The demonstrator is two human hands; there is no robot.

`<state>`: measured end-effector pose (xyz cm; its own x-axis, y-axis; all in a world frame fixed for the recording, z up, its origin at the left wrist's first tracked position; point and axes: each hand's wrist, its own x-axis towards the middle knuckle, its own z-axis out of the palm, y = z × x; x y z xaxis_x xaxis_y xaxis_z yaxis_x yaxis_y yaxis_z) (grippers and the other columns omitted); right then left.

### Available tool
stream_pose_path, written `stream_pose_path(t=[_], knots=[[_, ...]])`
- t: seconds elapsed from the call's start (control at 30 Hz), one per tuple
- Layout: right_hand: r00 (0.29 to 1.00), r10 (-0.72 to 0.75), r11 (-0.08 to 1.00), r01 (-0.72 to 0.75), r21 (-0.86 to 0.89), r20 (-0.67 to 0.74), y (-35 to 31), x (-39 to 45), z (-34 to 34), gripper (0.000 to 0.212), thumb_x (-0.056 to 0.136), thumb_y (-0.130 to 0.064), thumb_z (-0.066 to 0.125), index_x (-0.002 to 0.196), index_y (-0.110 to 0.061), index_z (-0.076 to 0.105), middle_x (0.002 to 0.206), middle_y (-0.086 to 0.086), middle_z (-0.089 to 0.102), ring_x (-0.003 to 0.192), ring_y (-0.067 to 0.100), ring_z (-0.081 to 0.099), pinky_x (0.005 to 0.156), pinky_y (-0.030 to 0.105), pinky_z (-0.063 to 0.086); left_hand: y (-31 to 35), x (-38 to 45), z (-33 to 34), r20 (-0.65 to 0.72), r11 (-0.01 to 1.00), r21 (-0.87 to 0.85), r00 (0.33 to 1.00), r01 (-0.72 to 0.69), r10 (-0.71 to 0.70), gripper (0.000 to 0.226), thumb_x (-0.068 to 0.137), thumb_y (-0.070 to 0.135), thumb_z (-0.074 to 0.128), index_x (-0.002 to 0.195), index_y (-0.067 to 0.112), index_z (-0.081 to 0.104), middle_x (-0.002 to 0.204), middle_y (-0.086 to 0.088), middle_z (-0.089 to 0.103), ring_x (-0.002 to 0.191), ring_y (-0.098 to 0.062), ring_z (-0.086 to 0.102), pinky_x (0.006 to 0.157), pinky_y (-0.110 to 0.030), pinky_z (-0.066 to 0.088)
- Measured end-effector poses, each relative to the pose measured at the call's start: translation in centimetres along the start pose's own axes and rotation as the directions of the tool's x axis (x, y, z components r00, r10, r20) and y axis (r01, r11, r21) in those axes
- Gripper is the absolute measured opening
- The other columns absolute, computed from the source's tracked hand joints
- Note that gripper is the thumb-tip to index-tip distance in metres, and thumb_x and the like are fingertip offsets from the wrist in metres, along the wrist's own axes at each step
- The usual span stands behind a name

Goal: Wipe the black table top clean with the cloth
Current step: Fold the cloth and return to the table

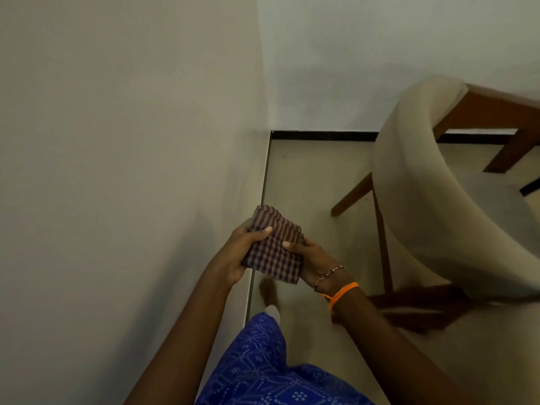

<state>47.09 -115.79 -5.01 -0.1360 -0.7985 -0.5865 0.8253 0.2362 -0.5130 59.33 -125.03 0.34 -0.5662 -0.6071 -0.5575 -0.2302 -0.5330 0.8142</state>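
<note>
Both hands hold the cloth [273,247] in the air in front of the body, above the floor [309,182] and close to the wall [117,141] on the left. The cloth is checked, purple and pale, and it is folded into a small flat packet. The left hand [244,252] grips its left edge, with the fingers curled under it and the thumb pressed on top. The right hand [314,261] grips the right edge in the same way — thumb on top, fingers underneath. So both hands are closed on the cloth and neither one is free.

The black table top is not in view at all. I judge that the wiping is not yet begun, or that the person stands away from the table at this moment; from this picture I cannot tell which. It looks like a step of preparing the cloth, folding it to a good size. All the wiping, as far as one can see, is left to do.

On the right stands a chair [432,182] with a cream padded back and brown wooden legs, near the right arm — it could be in the way when the person turns. A black skirting strip [321,135] runs along the far wall. The person wears a blue patterned garment [263,363] and an orange band [342,293] on the right wrist.
</note>
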Motion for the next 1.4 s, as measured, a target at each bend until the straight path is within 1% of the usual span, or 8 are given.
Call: stream_pose_path(t=[0.23,0.37,0.47,0.67,0.83,1.03,1.17,1.4], knots=[[1.0,0.0,1.0,-0.001,-0.019,-0.027,-14.1,14.1,2.3,0.035,0.089,-0.004,0.051,0.124,-0.001,0.05,0.116,0.015,0.061,0.101,0.027,0.061,0.082,0.038,0.056,11.3,16.8,-0.3,0.087,0.999,-0.021,0.996,0.038,-0.036,0.04,0.09,0.014,0.055,0.13,0.014,0.048,0.12,-0.011,0.06,0.105,-0.025,0.06,0.083,-0.037,0.053],[0.99,-0.102,0.987,0.113,0.114,-0.1,-21.0,19.8,2.7,0.09,0.055,-0.019,0.087,0.133,-0.002,0.045,0.131,0.02,0.053,0.109,0.032,0.059,0.084,0.042,0.056,17.8,25.2,2.1,0.113,0.999,0.03,0.993,0.04,-0.043,0.042,0.092,0.012,0.052,0.132,0.012,0.044,0.12,-0.01,0.058,0.103,-0.024,0.059,0.082,-0.036,0.053],[0.992,-0.103,0.975,0.115,0.19,-0.069,-25.7,23.0,1.2,0.119,0.029,-0.025,0.096,0.134,-0.003,0.043,0.137,0.022,0.048,0.124,0.036,0.048,0.103,0.05,0.04,21.6,31.3,4.9,0.149,0.994,0.08,0.986,0.07,-0.081,0.041,0.092,0.013,0.053,0.131,0.01,0.045,0.11,-0.006,0.061,0.1,-0.022,0.061,0.081,-0.035,0.053],[0.992,-0.111,0.954,0.123,0.273,-0.059,-37.3,28.9,-2.7,0.095,0.03,-0.021,0.095,0.115,-0.003,0.055,0.115,0.019,0.06,0.107,0.033,0.055,0.093,0.045,0.044,27.2,44.8,11.8,0.21,0.976,0.182,0.965,0.118,-0.155,0.041,0.092,0.019,0.053,0.13,0.004,0.047,0.113,-0.012,0.061,0.096,-0.025,0.061,0.073,-0.034,0.053],[0.936,-0.235,0.927,0.298,0.23,-0.263,-50.8,35.1,-6.9,0.045,0.091,-0.01,0.052,0.134,0.001,0.044,0.118,0.017,0.059,0.102,0.029,0.058,0.083,0.039,0.05,33.3,55.0,19.6,0.272,0.977,0.141,0.943,0.16,-0.193,0.04,0.093,0.02,0.051,0.13,0.005,0.046,0.116,-0.014,0.059,0.103,-0.028,0.058,0.077,-0.038,0.052],[0.839,-0.322,0.885,0.431,0.175,-0.438,-62.5,36.6,-12.9,0.035,0.09,-0.007,0.054,0.125,-0.004,0.052,0.123,0.016,0.057,0.111,0.032,0.055,0.084,0.043,0.05,38.6,63.9,30.4,0.383,0.947,0.28,0.886,0.16,-0.262,0.042,0.09,0.025,0.056,0.129,0.013,0.047,0.121,-0.013,0.058,0.11,-0.032,0.056,0.087,-0.046,0.051],[0.74,-0.323,0.837,0.514,0.186,-0.59,-67.2,36.1,-19.1,0.04,0.089,-0.011,0.058,0.128,-0.008,0.052,0.129,0.015,0.056,0.119,0.034,0.052,0.094,0.052,0.046,39.4,69.0,39.6,0.454,0.904,0.382,0.814,0.19,-0.363,0.04,0.091,0.027,0.055,0.128,0.013,0.048,0.12,-0.014,0.059,0.108,-0.032,0.058,0.086,-0.047,0.052],[0.472,-0.318,0.751,0.655,0.085,-0.822,-75.8,34.3,-29.3,0.03,0.09,-0.005,0.054,0.121,-0.003,0.053,0.097,0.01,0.063,0.084,0.025,0.062,0.067,0.036,0.057,39.1,76.7,56.1,0.571,0.822,0.536,0.634,0.193,-0.522,0.041,0.092,0.023,0.052,0.131,0.01,0.046,0.123,-0.016,0.057,0.106,-0.031,0.058,0.079,-0.042,0.053]])
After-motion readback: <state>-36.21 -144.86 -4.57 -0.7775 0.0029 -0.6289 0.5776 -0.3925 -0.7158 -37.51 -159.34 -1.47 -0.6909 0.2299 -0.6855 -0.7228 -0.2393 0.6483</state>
